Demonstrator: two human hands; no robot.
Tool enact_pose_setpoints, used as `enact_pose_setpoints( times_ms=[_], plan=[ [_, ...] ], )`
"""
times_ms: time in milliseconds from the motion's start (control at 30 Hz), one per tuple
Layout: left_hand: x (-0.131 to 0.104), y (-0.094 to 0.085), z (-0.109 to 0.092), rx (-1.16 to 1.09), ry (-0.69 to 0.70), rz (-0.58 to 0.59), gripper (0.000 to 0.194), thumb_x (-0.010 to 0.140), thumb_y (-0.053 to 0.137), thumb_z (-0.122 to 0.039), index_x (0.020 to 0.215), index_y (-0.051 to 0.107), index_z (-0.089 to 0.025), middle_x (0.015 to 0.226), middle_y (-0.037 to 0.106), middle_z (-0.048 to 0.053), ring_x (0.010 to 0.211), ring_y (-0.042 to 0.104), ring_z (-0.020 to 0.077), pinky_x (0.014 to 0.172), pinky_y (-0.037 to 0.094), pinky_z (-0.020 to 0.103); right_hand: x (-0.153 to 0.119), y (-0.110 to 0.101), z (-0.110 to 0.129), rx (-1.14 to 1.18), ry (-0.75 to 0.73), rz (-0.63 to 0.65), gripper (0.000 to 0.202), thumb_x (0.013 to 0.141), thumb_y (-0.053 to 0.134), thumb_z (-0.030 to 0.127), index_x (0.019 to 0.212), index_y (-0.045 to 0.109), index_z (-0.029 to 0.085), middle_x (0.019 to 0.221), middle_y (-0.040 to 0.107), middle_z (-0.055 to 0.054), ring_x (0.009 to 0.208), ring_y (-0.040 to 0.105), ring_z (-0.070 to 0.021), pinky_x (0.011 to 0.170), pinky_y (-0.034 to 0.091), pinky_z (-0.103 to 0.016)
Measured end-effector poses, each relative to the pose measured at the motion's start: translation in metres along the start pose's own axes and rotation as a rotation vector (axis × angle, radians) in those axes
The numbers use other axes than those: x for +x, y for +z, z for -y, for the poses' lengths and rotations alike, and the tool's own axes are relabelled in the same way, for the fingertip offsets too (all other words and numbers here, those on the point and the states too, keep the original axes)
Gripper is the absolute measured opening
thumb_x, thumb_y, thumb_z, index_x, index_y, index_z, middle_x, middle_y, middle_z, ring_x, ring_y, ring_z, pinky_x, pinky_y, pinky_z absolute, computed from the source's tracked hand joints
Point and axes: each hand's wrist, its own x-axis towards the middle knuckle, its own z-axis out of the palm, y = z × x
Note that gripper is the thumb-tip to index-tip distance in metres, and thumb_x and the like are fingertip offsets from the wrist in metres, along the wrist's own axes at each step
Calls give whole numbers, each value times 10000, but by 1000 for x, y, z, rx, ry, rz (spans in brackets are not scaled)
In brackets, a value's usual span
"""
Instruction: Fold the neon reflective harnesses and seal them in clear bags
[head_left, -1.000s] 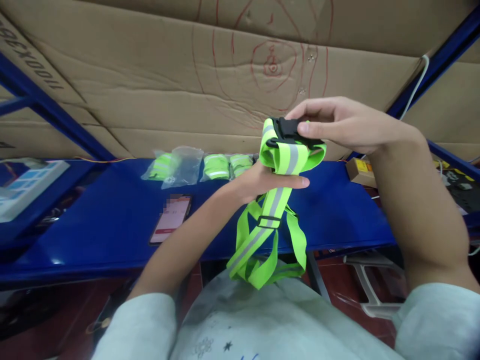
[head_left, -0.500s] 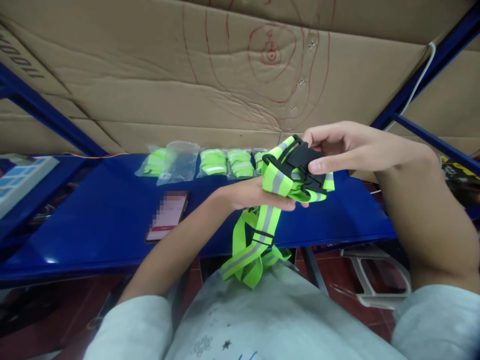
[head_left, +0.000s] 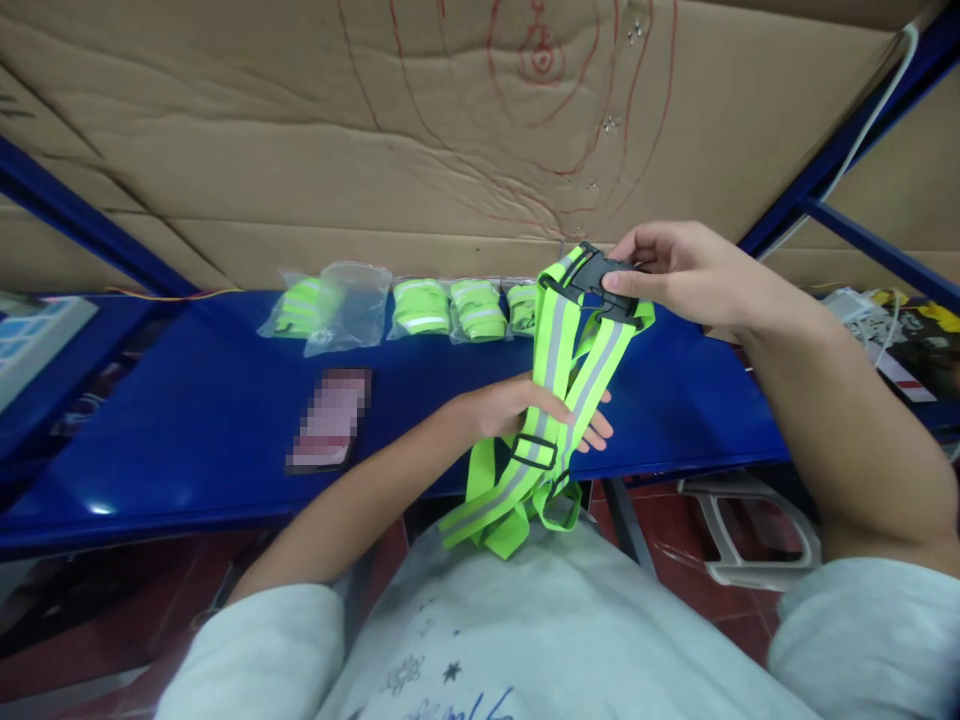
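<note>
The right hand, right of centre in the frame, is pinching the black side-release buckle between thumb and fingers. From that buckle the yellow-green reflective strap harness is hanging through the middle of the frame, its lower loops drooping in front of the pale shirt at lower centre. The left hand, at centre, is loosely grasping the paired straps, its thumb lying across the front and its other fingers extending behind them. A black strap slider is sitting just below that thumb.

Left of centre, a smartphone is lying on the blue tabletop. Behind it, a row of bagged yellow-green straps is resting along the cardboard panel, with a clear plastic bag overlapping the leftmost packet. Red curved lines are showing on the cardboard at upper centre.
</note>
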Motion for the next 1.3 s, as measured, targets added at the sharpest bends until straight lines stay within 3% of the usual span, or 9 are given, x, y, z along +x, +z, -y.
enact_pose_setpoints(
  times_ms=[100,233,367,467,633,733,867,1067,1300],
  plan=[
    [11,3,19,-162,5,-51,489,710,746,-231,1192,712,-152,1137,777,134,887,771,271,844,591,386,6,-3,-16,-20,59,-14,195,844,802,356,915,710,199,858,728,-60,748,604,-194,713,522,-373],
    [25,-2,40,-175,-68,-159,313,724,694,-228,979,776,-67,963,794,172,892,763,239,825,581,310,9,-4,-50,40,180,-71,187,815,818,344,853,719,190,814,711,-45,697,593,-168,646,473,-321],
    [29,-8,34,-174,-176,-76,326,720,685,-207,1002,779,-75,1013,794,168,894,758,233,754,584,294,0,-13,-79,147,311,-109,250,766,846,390,818,709,188,775,692,-28,663,575,-142,609,438,-281],
    [38,-15,20,-233,-184,-44,411,715,688,-211,1109,741,-107,879,782,120,784,755,255,653,578,323,-8,-26,-102,174,297,-158,283,778,821,426,874,699,190,832,708,-29,685,591,-137,640,460,-275],
    [82,-33,22,-358,-221,-220,253,721,625,-206,928,698,-80,732,740,107,658,719,215,639,586,302,-13,-21,-163,-335,256,-289,244,896,662,429,919,635,188,848,719,-45,724,642,-180,665,503,-298],
    [109,-37,31,-371,-285,-203,230,753,591,-191,926,689,-75,789,764,120,672,725,201,688,608,307,-18,-7,-191,-503,221,-317,180,902,648,348,971,634,182,907,732,-77,817,670,-231,751,518,-346],
    [126,-36,35,-368,-411,-121,256,822,567,-191,972,702,-34,879,776,173,787,761,256,704,628,366,-31,7,-201,-676,96,-319,207,988,543,301,1127,624,170,1080,716,-137,961,665,-280,833,501,-375],
    [131,-42,38,-392,-414,-113,225,861,582,-227,963,703,-66,889,777,126,799,765,225,733,631,342,-56,28,-212,-896,-90,-190,296,1071,398,238,1149,675,168,1234,708,-165,1046,641,-297,891,451,-421],
    [121,-41,46,-440,-394,-128,229,815,634,-155,986,729,-36,995,794,136,852,772,216,747,644,327,-80,25,-216,-885,-231,40,325,1060,493,251,1330,672,219,1321,719,-94,1171,663,-270,958,497,-414]
  ],
)
